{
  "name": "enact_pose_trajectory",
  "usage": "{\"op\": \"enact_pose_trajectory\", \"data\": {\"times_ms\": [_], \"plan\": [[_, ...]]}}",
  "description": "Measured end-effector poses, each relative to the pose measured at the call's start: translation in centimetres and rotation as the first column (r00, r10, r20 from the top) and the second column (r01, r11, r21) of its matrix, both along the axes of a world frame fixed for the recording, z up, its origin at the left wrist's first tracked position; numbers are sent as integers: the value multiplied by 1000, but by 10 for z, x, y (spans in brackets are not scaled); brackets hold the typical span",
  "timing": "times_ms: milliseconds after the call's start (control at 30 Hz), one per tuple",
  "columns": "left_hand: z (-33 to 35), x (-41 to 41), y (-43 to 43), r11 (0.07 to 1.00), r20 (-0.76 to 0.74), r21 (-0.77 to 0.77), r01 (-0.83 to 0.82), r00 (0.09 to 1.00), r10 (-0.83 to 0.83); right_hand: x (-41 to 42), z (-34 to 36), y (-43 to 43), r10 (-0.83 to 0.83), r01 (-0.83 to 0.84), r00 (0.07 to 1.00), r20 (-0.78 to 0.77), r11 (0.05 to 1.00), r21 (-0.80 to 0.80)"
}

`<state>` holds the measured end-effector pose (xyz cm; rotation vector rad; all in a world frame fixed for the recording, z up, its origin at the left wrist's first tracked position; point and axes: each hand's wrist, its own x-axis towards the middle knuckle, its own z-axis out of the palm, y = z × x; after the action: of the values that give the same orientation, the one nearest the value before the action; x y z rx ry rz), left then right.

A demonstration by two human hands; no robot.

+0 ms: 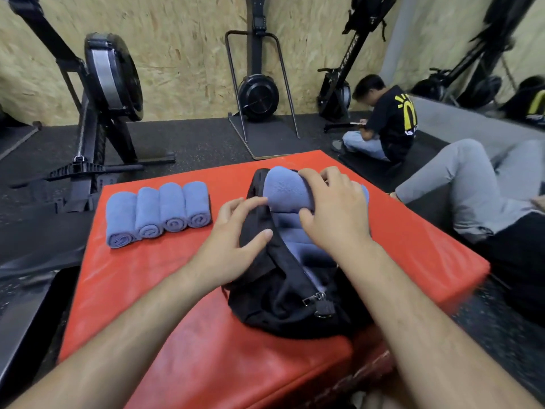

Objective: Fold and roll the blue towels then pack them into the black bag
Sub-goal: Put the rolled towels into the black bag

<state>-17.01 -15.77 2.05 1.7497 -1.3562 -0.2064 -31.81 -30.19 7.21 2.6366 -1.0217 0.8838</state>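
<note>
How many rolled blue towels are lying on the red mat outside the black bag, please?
4, in one row on the red mat left of the black bag: leftmost, second, third, rightmost. More sit inside the bag, some possibly hidden.

Only one word can be read for certain. In the upper right of the frame, white capital letters run up the black slanted rail of a rowing machine (351, 48) leaning against the wall: "ROWER". A letter or two before it are too blurred to read. Below it, a seated person's black T-shirt (393, 128) bears a yellow design with small white letters under it, too small and blurred to make out.
</note>
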Motion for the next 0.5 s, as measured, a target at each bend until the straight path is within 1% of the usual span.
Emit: {"op": "enact_pose_trajectory", "data": {"times_ms": [133,233,267,367,433,500], "plan": [[-17,-5,-9,989,39,143,-27,999,22,-7,-7,-8,-111,113,989,-101,993,23],[-23,-7,-15,983,88,170,-66,995,52,-6,-13,-6,-92,102,972,-214,994,38],[-23,-7,-16,986,102,144,-80,993,66,-4,-15,-5,-72,88,964,-257,995,51],[-17,-7,-14,993,117,-11,-114,986,115,7,-24,-4,2,45,927,-375,992,117],[-12,-7,-10,990,104,-84,-117,987,125,20,-30,-9,57,12,920,-388,985,174],[-9,-4,-8,987,91,-118,-109,989,120,34,-37,-18,91,-4,920,-381,975,221]]}}
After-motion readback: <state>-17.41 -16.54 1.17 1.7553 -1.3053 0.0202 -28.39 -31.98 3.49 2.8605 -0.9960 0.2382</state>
